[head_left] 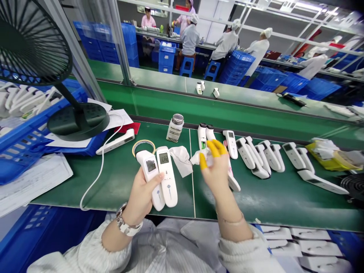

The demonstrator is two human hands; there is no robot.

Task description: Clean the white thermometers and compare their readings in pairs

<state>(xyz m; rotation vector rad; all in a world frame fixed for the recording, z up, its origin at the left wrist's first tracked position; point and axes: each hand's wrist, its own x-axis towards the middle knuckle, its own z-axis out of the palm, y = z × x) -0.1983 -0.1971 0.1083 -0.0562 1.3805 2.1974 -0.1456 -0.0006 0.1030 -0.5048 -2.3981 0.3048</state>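
Two white handheld thermometers with small screens are in my left hand, side by side. The right one of the pair shows characters on its display, and my thumb lies across it. My right hand, with yellow covers on its fingertips, is over the bench at a crumpled white cloth; its fingers are bent, and what they grip cannot be made out clearly. A second white cloth lies between the hands. Behind my right hand stand two more thermometers, one showing a green part.
Bottle and yellow tape ring lie beyond my left hand. Several thermometers line the right side of the green bench. A black fan and blue basket stand left. People work in the background.
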